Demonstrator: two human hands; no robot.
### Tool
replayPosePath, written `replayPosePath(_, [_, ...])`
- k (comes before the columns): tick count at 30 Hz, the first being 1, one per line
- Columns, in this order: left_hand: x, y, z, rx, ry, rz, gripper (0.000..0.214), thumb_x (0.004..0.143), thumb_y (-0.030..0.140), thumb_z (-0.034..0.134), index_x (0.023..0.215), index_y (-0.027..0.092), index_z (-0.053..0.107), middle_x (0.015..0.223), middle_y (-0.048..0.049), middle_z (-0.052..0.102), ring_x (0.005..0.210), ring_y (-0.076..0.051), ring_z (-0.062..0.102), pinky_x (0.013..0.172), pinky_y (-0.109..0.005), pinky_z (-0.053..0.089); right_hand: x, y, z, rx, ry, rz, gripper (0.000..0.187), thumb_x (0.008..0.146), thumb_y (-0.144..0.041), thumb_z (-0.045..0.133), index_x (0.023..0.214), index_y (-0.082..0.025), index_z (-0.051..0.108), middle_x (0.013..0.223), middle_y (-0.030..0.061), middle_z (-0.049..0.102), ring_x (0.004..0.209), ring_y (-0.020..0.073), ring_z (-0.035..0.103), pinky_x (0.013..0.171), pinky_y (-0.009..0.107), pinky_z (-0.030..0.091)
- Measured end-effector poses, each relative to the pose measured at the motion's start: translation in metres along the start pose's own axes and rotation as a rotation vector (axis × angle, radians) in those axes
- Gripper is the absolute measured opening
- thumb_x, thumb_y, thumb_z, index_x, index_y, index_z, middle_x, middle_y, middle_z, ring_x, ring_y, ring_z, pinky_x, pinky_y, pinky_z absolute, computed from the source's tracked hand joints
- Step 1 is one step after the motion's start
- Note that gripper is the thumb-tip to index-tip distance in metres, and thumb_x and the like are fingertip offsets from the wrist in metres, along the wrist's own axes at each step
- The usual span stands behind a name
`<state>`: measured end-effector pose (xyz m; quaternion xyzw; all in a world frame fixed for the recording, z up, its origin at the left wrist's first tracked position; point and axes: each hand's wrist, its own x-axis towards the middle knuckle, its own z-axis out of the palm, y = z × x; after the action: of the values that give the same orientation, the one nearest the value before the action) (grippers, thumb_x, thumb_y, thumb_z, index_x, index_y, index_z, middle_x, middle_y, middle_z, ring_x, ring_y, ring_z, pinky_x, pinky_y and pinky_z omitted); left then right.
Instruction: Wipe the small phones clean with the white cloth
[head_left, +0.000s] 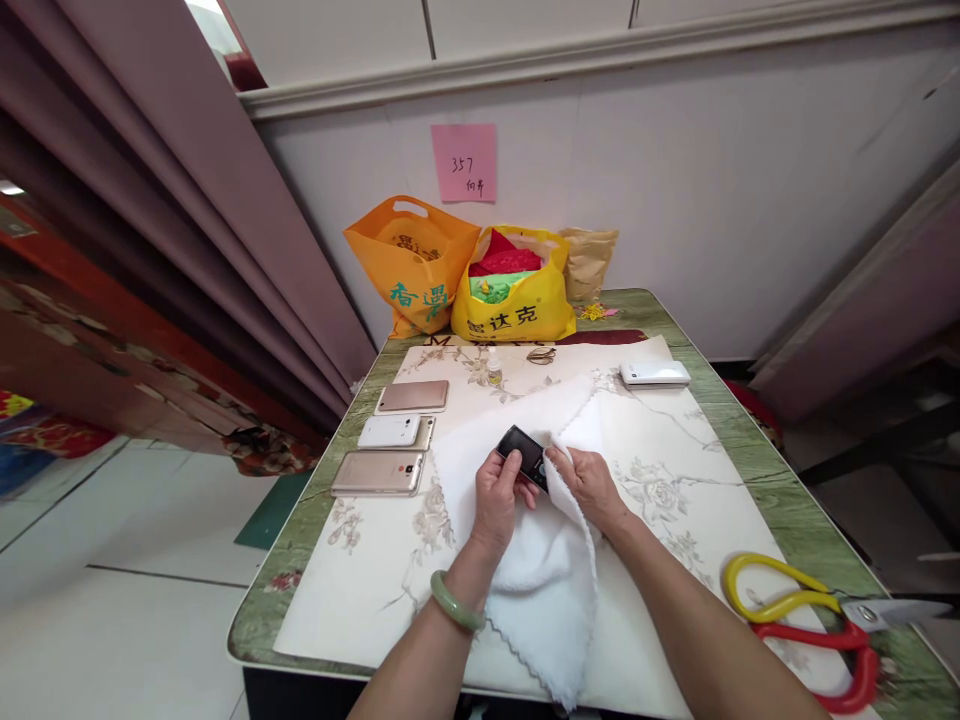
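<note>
My left hand (501, 492) grips a small black mobile phone (523, 452) by its lower left side, thumb over the front. The phone is tilted, with its dark screen facing up and buttons near the right end. My right hand (589, 485) pinches a fold of a white cloth (536, 575) against the phone's right end, so that end is partly covered. The rest of the cloth hangs below both hands and spreads over the table under them, its scalloped edge toward me. A green bangle (456, 600) is on my left wrist.
Several phones, including a gold one (379, 473), lie on the left. A white device (655, 374) lies back right; scissors (810, 615) lie front right. A small bottle (494, 367) and glasses (541, 355) sit before orange (411, 260) and yellow bags (517, 310) at the wall.
</note>
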<state>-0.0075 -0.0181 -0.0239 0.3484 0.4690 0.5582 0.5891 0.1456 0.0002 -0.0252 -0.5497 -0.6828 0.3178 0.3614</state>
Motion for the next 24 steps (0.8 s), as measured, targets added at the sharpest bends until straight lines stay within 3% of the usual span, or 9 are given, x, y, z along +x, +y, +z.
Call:
replayPosePath(5, [0.002,0.006,0.001,-0.1,0.114,0.036,0.036,0.078,0.049,0.065,0.083,0.015,0.054,0.054,0.0009,0.062,0.037,-0.009,0.052,0.038,-0.019,0.04,0.001,-0.008,-0.007,-0.001,-0.092,-0.103,0.037,0.083,-0.056,0.058,0.074,-0.02,0.057,0.065,-0.0023,0.054,0.061,0.0139,0.049,0.058,0.023,0.035])
replayPosePath(8, [0.003,0.007,0.001,-0.12,0.118,0.045,0.036,0.077,0.048,0.066,0.082,0.016,0.054,0.054,0.0002,0.062,0.04,-0.01,0.054,0.038,-0.019,0.041,0.001,-0.007,-0.006,0.002,-0.076,-0.101,0.041,0.089,-0.055,0.048,0.067,-0.02,0.052,0.061,-0.0021,0.05,0.058,0.0133,0.046,0.057,0.024,0.034])
replayPosePath(12, [0.003,0.003,0.001,-0.103,0.101,0.045,0.036,0.076,0.049,0.067,0.077,0.016,0.053,0.054,0.0002,0.062,0.039,-0.01,0.053,0.035,-0.019,0.038,0.001,0.002,0.001,0.003,0.03,0.009,0.056,0.094,-0.058,0.031,0.053,-0.021,0.037,0.05,-0.0031,0.033,0.049,0.0111,0.034,0.051,0.025,0.028])
replayPosePath(14, [0.003,0.002,0.0,-0.104,0.112,0.044,0.036,0.076,0.049,0.067,0.077,0.016,0.053,0.053,0.0007,0.061,0.038,-0.01,0.053,0.035,-0.019,0.037,0.0,0.003,0.001,0.009,0.014,0.011,0.055,0.093,-0.059,0.033,0.055,-0.02,0.04,0.05,-0.0032,0.034,0.049,0.0111,0.034,0.05,0.025,0.028])
replayPosePath(19, [0.005,0.003,-0.001,-0.095,0.101,0.034,0.038,0.076,0.05,0.067,0.081,0.016,0.053,0.056,0.0016,0.062,0.039,-0.009,0.053,0.038,-0.019,0.039,0.0,-0.007,-0.005,-0.064,-0.069,-0.084,0.041,0.079,-0.059,0.06,0.072,-0.02,0.056,0.064,-0.0019,0.053,0.06,0.0138,0.046,0.056,0.023,0.034])
replayPosePath(24, [0.003,0.002,0.0,-0.049,0.01,0.017,0.04,0.076,0.051,0.067,0.088,0.015,0.055,0.056,0.0002,0.062,0.041,-0.01,0.055,0.038,-0.019,0.039,0.0,-0.003,-0.002,0.005,-0.004,-0.011,0.053,0.092,-0.056,0.039,0.055,-0.019,0.043,0.051,-0.0029,0.037,0.051,0.011,0.036,0.051,0.024,0.028])
